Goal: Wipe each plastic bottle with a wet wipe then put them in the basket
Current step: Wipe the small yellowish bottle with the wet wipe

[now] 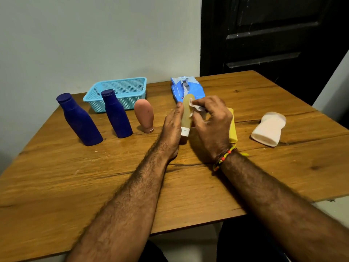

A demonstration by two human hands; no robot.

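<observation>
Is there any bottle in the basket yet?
No, the basket holds nothing, and both blue bottles stand on the table in front of it.

Dim warm indoor light from above, soft sheen on the wooden desk (264, 95), short soft shadows under the bottles, black door (273, 35) nearly lost in darkness, wide-angle bending at the edges, slight overall softness, white bottle (268, 129) blurred

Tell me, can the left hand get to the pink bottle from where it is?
Probably yes. The pink bottle stands just left of the left hand with bare table between them. But that hand is busy holding the tan bottle while the right hand wipes it, so it must let go first.
</observation>
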